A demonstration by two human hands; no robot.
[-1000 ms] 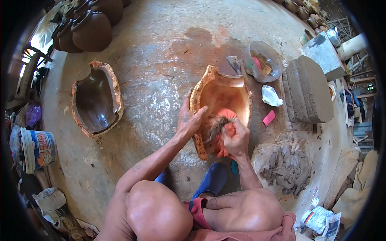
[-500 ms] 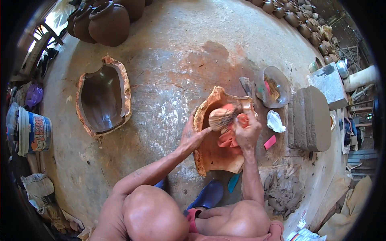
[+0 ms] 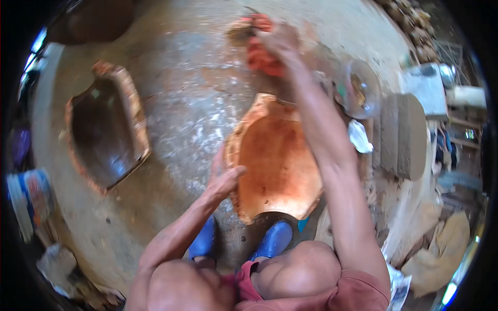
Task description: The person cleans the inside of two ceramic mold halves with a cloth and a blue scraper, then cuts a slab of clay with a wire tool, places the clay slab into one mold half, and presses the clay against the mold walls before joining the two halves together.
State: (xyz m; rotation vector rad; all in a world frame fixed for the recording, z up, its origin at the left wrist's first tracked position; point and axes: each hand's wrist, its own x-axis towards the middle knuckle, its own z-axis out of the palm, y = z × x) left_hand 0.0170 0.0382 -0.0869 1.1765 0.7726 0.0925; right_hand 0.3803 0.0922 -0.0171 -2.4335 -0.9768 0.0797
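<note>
A hollow half mould point(image 3: 280, 155) with a rough orange rim and a powdery orange-brown inside lies in front of my knees. My left hand point(image 3: 223, 179) is closed on its left rim, thumb over the edge and fingers on the outside. Beyond the mould's far end, my outstretched right hand point(image 3: 280, 44) grips a red cloth point(image 3: 262, 59). Next to the cloth, in the same grasp, is a tan, fibrous brush-like thing point(image 3: 239, 32), smeared by motion. To the left on the floor stands a second half mould point(image 3: 137, 119), lined with dark, smooth, shiny clay.
A clear bowl point(image 3: 360, 90), a white plastic bag point(image 3: 359, 136) and thick grey clay slabs point(image 3: 412, 137) sit to the right. At upper left is a large brown pot point(image 3: 96, 20). A bucket point(image 3: 31, 199) stands at far left; blue shoes point(image 3: 275, 239) are below the mould.
My right hand has moved out of the mould, up and away, carrying the red cloth and brush-like thing. My left hand stays on the left rim. The whole view has shifted.
</note>
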